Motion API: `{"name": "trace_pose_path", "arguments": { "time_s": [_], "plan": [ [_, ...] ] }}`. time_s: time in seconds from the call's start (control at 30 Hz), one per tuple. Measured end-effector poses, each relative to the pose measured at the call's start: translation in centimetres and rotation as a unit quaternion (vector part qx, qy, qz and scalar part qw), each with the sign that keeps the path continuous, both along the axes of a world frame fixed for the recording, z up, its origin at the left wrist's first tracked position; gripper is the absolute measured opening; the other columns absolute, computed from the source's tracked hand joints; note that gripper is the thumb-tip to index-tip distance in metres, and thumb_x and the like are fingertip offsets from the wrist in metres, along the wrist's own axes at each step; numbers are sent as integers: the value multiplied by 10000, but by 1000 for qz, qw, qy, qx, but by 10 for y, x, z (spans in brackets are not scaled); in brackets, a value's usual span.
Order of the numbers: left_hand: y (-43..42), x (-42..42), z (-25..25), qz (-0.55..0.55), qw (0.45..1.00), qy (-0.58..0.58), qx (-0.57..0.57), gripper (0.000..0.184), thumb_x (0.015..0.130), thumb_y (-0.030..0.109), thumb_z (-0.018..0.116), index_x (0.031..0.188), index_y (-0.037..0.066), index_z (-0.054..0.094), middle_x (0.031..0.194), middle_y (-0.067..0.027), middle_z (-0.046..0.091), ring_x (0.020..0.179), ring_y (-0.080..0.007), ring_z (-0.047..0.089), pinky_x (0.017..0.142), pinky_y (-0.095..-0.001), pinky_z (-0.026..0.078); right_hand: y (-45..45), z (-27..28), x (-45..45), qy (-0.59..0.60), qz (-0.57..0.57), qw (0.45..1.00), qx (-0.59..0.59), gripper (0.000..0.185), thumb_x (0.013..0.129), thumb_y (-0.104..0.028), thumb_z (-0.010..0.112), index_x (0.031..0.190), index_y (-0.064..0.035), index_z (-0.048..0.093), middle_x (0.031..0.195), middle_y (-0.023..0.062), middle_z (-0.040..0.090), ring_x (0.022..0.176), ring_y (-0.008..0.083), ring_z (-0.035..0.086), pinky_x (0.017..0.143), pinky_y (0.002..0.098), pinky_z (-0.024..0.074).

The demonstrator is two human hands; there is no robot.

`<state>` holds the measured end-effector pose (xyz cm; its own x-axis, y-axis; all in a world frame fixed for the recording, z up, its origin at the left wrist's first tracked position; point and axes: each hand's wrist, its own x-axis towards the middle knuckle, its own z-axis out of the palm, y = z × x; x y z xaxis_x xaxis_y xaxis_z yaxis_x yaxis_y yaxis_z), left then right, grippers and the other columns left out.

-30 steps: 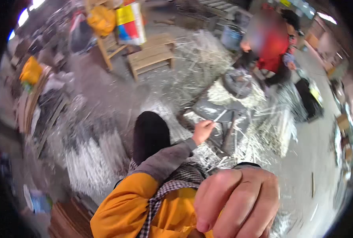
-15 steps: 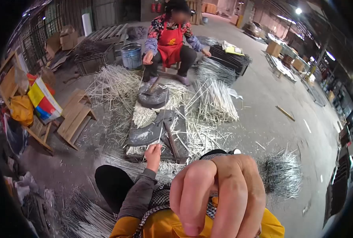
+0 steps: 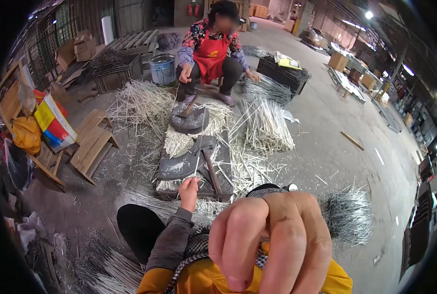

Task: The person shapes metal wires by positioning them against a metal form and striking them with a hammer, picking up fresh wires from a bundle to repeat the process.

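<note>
My left hand (image 3: 188, 194) is closed, pinching the lower end of a thin pale metal rod (image 3: 197, 164) that points away from me over the work block. Very close to the camera, my right hand (image 3: 272, 240) fills the lower middle with its fingers curled down. Whatever it may hold is hidden behind the fingers. Just past my left hand lies a dark curved metal plate (image 3: 179, 166) on the block. A hammer (image 3: 211, 174) rests on the block to the right of the rod. Farther off, another hammer (image 3: 189, 105) lies across a round metal anvil (image 3: 189, 122).
A person in a red apron (image 3: 211, 59) sits opposite, one hand at a bundle of rods (image 3: 267, 90). Pale rods (image 3: 270, 125) lie right of the block, loose ones (image 3: 142, 105) left. A wooden step stool (image 3: 93, 147) and a blue bucket (image 3: 163, 68) stand left.
My left hand has shifted slightly left with the rod, while my right hand stays nearly in place. The person opposite has lowered a hand toward the rod bundle.
</note>
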<state>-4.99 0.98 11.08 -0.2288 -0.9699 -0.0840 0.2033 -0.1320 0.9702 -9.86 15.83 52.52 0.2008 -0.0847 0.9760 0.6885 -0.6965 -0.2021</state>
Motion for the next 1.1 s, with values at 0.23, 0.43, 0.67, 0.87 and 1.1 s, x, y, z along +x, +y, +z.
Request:
{"name": "trace_pose_path", "arguments": {
  "time_s": [0.23,0.43,0.67,0.87,1.1],
  "plan": [
    [1,4,1,-9,999,-12,-30,186,895,126,561,814,-20,642,593,49,484,529,-22,391,491,-196,302,7,-4,4,-15,-9,999,48,191,865,-273,628,785,-114,699,822,65,634,742,189,529,601,267,486],
    [5,2,11,-9,999,-14,-39,172,886,128,577,813,-12,644,596,51,494,534,-22,411,486,-200,309,-2,-11,-15,14,-27,1000,-6,161,867,-200,603,779,-71,644,810,83,616,745,258,557,600,327,492],
    [18,5,41,-19,984,-51,-172,138,863,116,607,822,-12,637,598,35,514,537,-36,428,487,-222,329,-56,-105,-93,79,-739,645,177,156,797,-100,634,919,-4,617,938,114,610,826,222,550,704,308,455],
    [30,2,58,-32,968,-73,-236,129,872,116,601,826,-2,624,577,50,419,528,-39,346,473,-233,290,-104,-173,-172,-30,-792,541,282,278,847,-167,632,1057,1,565,1058,104,575,863,164,564,693,274,457],
    [28,-1,51,-80,962,-67,-251,130,878,114,598,837,-6,625,612,47,441,558,-39,367,486,-243,304,-109,-163,-192,-82,-507,702,494,216,904,-170,567,1002,22,581,832,60,621,692,100,581,619,218,461]
  ]
}}
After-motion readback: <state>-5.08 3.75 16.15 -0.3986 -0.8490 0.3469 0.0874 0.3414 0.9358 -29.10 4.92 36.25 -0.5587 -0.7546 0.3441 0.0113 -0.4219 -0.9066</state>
